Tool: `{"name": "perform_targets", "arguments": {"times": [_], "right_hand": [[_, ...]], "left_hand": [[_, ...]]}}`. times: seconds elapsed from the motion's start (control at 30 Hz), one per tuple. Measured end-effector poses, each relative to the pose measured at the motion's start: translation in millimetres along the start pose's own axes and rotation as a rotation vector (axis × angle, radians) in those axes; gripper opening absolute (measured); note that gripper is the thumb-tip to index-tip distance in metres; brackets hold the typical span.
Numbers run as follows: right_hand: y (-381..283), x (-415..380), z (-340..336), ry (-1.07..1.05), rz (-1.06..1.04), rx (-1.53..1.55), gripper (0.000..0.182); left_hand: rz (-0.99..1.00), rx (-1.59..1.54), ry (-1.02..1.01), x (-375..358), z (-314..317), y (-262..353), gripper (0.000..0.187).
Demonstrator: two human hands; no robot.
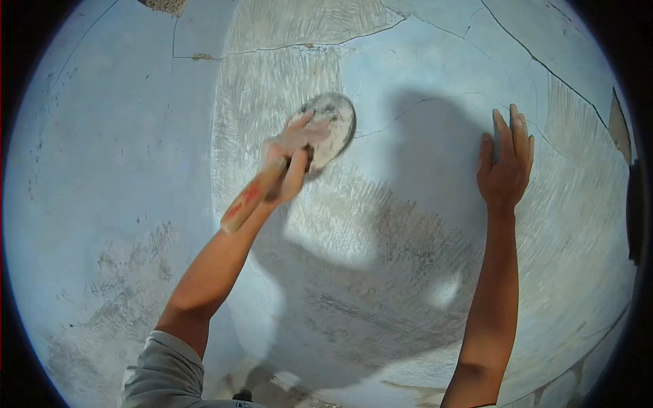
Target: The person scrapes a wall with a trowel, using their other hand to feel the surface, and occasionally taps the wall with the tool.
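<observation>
Through the left grip point(286, 148) runs the wooden-handled tool point(252, 197), head point(340, 128) uppermost.

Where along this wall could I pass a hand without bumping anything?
There's uncovered, partly shadowed wall between the left hand with its wooden-handled tool and the right hand, and more left of the left forearm. It's crowded around the tool.

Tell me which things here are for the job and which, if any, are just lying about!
Part of the job:
wooden-handled tool with a rounded blade, held in the left hand
scratched, pale blue wall
open right hand, up by the wall

Seemingly not used:
small dark thing, bottom edge, too unclear to name
</observation>
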State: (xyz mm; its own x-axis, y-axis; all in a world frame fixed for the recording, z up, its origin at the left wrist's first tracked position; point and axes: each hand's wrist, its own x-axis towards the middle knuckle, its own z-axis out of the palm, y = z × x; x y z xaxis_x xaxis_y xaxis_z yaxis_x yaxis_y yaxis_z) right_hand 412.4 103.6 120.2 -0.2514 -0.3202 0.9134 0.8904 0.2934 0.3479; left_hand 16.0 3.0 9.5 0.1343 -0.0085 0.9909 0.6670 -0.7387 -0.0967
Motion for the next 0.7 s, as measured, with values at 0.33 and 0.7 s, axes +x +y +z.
{"name": "perform_targets", "arguments": {"times": [0.33,0.7], "right_hand": [[0,-2,0,0.014,0.004,0.005,0.037],[3,-1,-1,0.025,-0.019,0.022,0.035]], "left_hand": [[-0.058,0.152,-0.071,17,-18,23,0.031],[0.039,0.269,-0.061,41,-22,6,0.029]]}}
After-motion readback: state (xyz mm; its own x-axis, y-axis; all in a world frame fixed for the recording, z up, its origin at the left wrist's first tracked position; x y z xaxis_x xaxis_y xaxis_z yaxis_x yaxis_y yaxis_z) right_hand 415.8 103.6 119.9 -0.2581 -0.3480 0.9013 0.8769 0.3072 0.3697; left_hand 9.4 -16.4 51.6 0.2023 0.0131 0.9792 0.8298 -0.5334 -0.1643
